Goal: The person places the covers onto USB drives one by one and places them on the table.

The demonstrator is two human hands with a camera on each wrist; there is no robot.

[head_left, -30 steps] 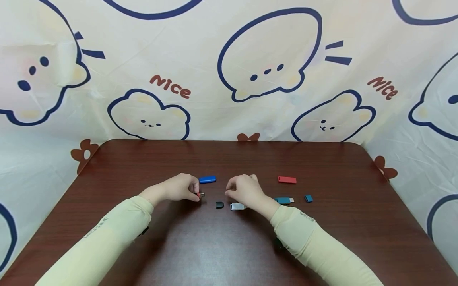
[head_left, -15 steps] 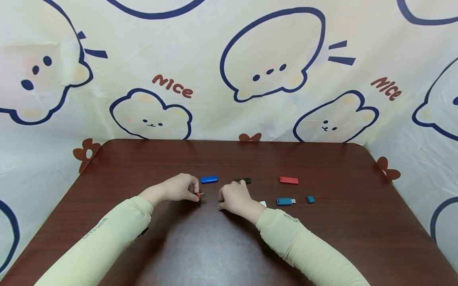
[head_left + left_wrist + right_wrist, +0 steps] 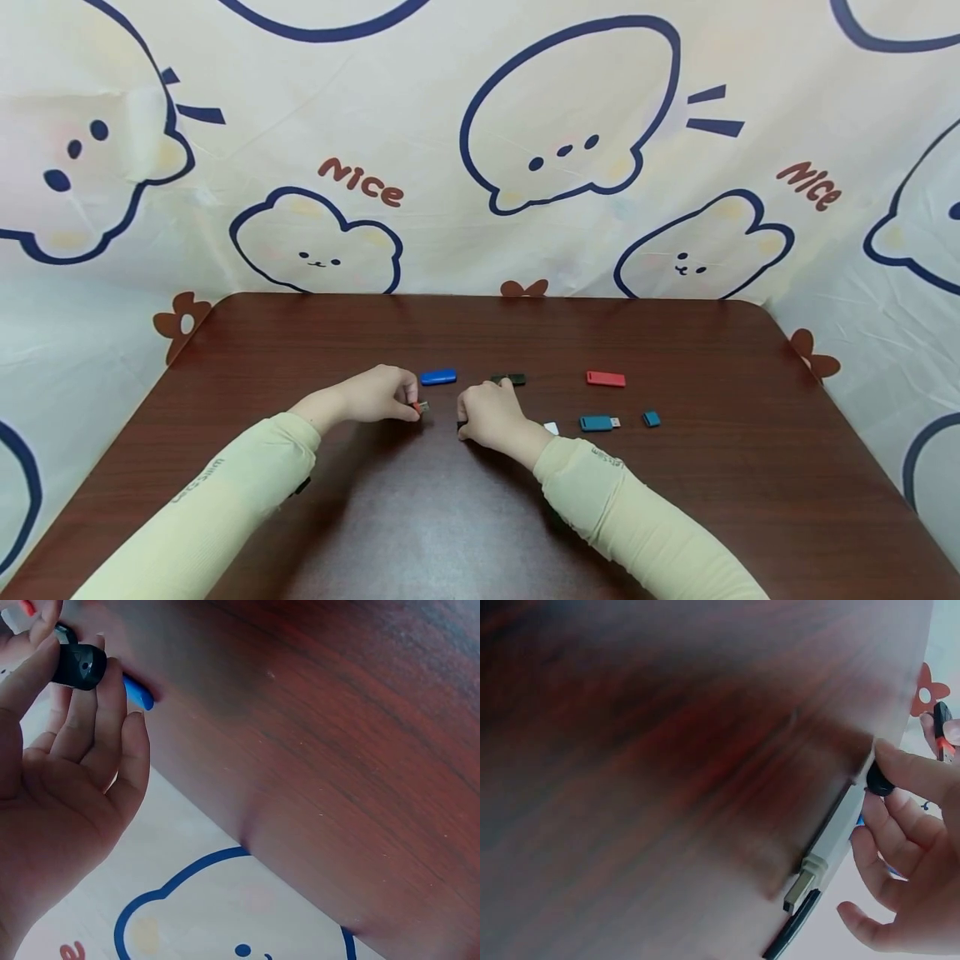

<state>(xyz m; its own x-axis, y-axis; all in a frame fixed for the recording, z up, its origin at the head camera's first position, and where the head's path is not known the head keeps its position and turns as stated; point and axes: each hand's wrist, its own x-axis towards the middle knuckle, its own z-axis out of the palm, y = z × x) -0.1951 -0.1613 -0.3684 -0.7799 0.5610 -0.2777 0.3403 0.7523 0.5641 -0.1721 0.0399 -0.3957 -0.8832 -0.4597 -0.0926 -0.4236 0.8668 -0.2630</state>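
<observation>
In the head view my left hand (image 3: pixel 375 393) pinches a black and red USB stick (image 3: pixel 417 407), its metal plug bare and pointing right. The left wrist view shows the stick's black rounded end (image 3: pixel 84 667) between thumb and fingers. A short way to the right, my right hand (image 3: pixel 491 412) is low over the table. Its thumb and fingers pinch a small black cap (image 3: pixel 879 780), seen best in the right wrist view. A white USB stick (image 3: pixel 832 838) with its plug bare lies beside that hand; in the head view the hand and wrist hide it.
A blue stick (image 3: pixel 438 377), a dark green stick (image 3: pixel 513 379) and a red one (image 3: pixel 605 379) lie farther back. To the right are a teal stick (image 3: pixel 597 423), its cap (image 3: pixel 651 419) and a small white piece (image 3: pixel 551 427). A patterned cloth (image 3: pixel 435 242) stands behind the table.
My right hand has come left and nearer, and now pinches the black cap that lay on the table. The dark green stick has come into sight. My left hand stays put, its stick slightly turned.
</observation>
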